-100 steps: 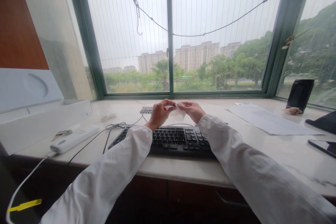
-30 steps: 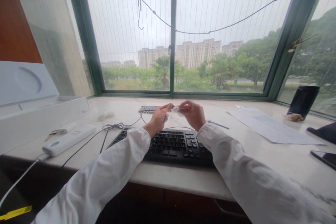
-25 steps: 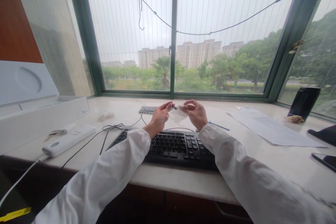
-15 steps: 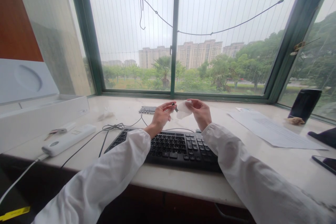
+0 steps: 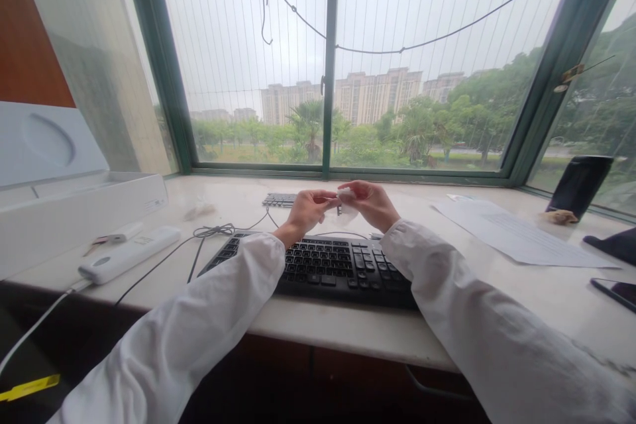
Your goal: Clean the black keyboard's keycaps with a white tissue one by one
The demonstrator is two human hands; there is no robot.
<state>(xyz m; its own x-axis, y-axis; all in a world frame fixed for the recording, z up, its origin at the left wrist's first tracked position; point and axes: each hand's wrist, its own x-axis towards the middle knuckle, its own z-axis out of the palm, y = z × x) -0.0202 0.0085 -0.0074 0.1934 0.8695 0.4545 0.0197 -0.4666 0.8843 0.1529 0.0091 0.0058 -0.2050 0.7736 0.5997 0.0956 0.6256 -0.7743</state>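
Observation:
Both hands meet above the back edge of a black keyboard (image 5: pixel 328 262). My left hand (image 5: pixel 304 213) is closed, its thumb and fingertips pinched together against the right fingertips. A small dark piece (image 5: pixel 339 210) shows just below the fingertips; its kind cannot be made out. My right hand (image 5: pixel 371 204) is closed on a thin white tissue (image 5: pixel 350 217), which hangs down between the hands. The fingertips and tissue partly hide the dark piece. Behind the left hand, a flat group of small grey-black pieces, like keycaps in rows (image 5: pixel 279 200), lies on the white sill.
At left are a white power strip (image 5: pixel 130 255), a coiled black cable (image 5: pixel 214 230) and a white open box (image 5: pixel 99 212). Paper sheets (image 5: pixel 521 238), a dark upright object (image 5: pixel 580 187) and a phone (image 5: pixel 616 291) are at right. A window stands behind.
My right hand has moved left with the tissue, and the two hands' fingertips now meet. The dark piece, earlier at the left fingertips, is now partly covered. The view has tilted slightly.

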